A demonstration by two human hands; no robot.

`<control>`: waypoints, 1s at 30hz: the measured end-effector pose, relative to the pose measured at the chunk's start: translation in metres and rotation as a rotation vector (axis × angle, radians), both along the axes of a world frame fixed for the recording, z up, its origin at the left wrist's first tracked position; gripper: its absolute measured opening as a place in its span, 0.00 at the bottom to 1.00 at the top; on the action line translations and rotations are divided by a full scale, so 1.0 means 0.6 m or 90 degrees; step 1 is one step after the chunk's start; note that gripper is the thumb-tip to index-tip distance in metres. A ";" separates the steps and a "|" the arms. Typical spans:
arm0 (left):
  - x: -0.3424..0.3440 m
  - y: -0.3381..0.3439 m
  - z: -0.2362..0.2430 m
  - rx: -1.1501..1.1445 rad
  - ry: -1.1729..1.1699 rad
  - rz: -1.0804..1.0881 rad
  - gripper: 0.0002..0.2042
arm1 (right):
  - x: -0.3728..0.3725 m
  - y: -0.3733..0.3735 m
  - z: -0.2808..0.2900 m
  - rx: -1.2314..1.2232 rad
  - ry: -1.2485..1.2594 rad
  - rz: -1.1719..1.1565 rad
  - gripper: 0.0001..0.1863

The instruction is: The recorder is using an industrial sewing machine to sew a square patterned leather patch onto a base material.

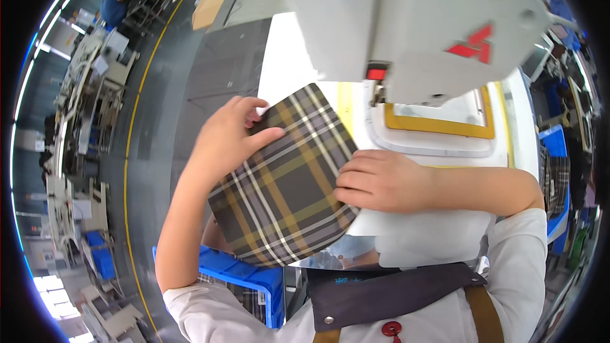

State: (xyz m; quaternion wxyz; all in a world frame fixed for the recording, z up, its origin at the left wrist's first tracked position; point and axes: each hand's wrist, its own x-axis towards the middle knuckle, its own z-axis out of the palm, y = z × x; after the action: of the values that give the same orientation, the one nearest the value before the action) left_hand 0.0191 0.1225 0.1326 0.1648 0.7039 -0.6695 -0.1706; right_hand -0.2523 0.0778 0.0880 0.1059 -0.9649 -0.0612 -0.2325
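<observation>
A plaid fabric panel point(289, 178) in dark grey, mustard and white, with a rounded lower edge, lies tilted in front of me. At its upper left edge my left hand point(232, 136) grips it, thumb on top and fingers around the edge. My right hand point(384, 181) has its fingers curled over the panel's right edge; its thumb is hidden. To the right of the panel stands a grey sewing machine head point(438, 32), its needle area beside a mustard-yellow rectangular frame point(438, 126) on the white work surface point(286, 51).
A blue crate point(276, 292) with plaid fabric stands below the table at lower left. Another blue crate point(554, 140) with similar fabric is at far right. Left lies a floor aisle with a yellow line point(127, 171); beyond it are machines and a seated person point(114, 7).
</observation>
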 end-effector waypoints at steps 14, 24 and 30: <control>-0.060 -0.111 -0.005 0.247 0.074 -0.020 0.23 | -0.038 -0.016 -0.011 -0.057 -0.047 0.013 0.14; -0.068 -0.175 -0.071 -0.019 0.115 -0.169 0.19 | -0.071 -0.025 -0.017 -0.117 0.008 -0.032 0.13; -0.072 -0.210 -0.107 -0.272 -0.078 -0.216 0.20 | -0.104 -0.026 -0.022 -0.090 -0.020 -0.080 0.12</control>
State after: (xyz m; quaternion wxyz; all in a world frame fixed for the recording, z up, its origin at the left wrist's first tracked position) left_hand -0.0238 -0.0034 0.0684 0.2378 0.5401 -0.8073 -0.0074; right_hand -0.3148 0.0620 0.0750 0.0219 -0.9681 -0.0183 -0.2490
